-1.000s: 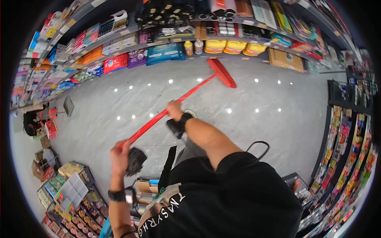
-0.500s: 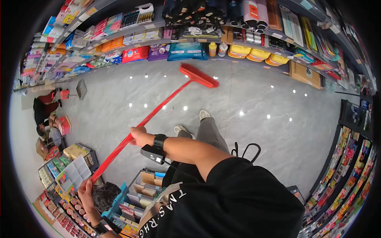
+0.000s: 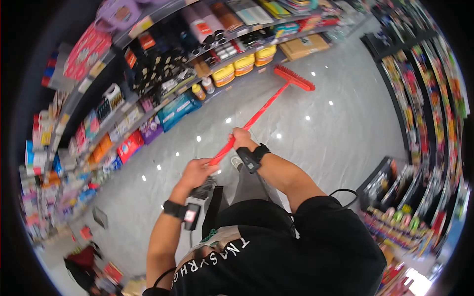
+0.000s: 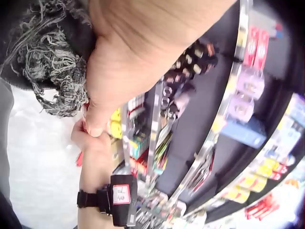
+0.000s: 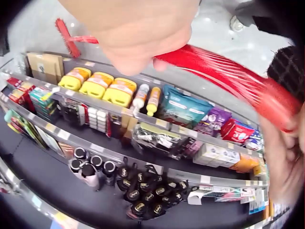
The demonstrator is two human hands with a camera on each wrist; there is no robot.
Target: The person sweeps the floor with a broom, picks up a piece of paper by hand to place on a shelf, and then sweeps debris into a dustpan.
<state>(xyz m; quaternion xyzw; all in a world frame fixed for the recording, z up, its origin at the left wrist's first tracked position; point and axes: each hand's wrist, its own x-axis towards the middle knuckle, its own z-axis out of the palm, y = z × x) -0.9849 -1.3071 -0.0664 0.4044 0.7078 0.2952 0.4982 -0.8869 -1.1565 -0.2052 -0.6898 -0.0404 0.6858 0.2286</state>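
A red broom slants across the head view, its bristled head (image 3: 295, 79) on the grey floor near the bottom shelf. My right hand (image 3: 242, 138) grips the red handle (image 3: 261, 112) partway along. Closer to my body, my left hand (image 3: 196, 173) holds the handle's upper end, thumb along it. Just below that hand hangs a dark, shaggy bundle (image 3: 204, 188); the left wrist view shows its frayed grey strings (image 4: 52, 62). I cannot tell what fastens it. The right wrist view shows the thick red handle (image 5: 224, 71) running between both hands.
Shelves ahead carry yellow jugs (image 3: 244, 65), a teal pack (image 3: 178, 109) and a flat cardboard box (image 3: 304, 47) at floor level. More racks (image 3: 419, 108) line the right side. Another person (image 3: 81, 266) is at the lower left. My shoe (image 3: 236, 162) shows below the handle.
The broom head first moved left to below the teal pack, then right, past the yellow jugs, near the cardboard box. My left hand went out left and came back; the head view has turned.
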